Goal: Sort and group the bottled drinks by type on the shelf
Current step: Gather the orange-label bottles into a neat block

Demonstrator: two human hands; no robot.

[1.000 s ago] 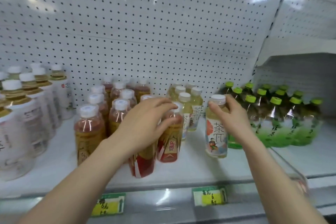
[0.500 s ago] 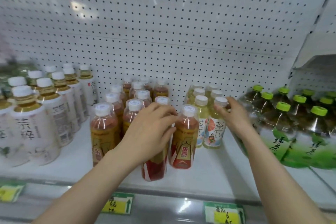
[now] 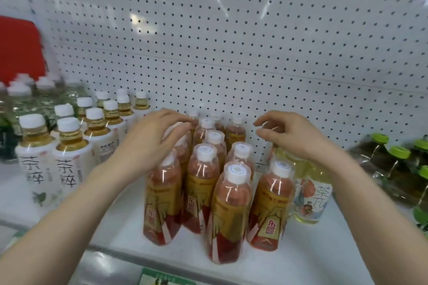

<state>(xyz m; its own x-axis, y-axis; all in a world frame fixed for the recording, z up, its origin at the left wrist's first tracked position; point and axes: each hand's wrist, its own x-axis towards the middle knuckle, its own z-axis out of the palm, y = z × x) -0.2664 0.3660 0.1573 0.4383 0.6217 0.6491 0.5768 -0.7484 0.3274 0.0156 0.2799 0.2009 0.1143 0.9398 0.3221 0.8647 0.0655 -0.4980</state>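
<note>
Several red-brown tea bottles with white caps stand grouped in rows at the middle of the white shelf. My left hand lies over the left column, fingers and thumb curled round the top of a red-brown bottle in its second row. One more red-brown bottle stands at the right front, touching the pale yellow tea bottles. My right hand hovers above those yellow bottles, fingers loosely curled, holding nothing. It hides their caps.
White-labelled tea bottles fill the shelf's left side, green-capped bottles the right. A white pegboard closes the back. A red panel shows at far left, a green price tag on the shelf's front rail.
My right hand let go of the yellow tea bottle, which now stands with its group, and rose above it. The view shifted left and closer. My left hand stays on the red-brown bottles.
</note>
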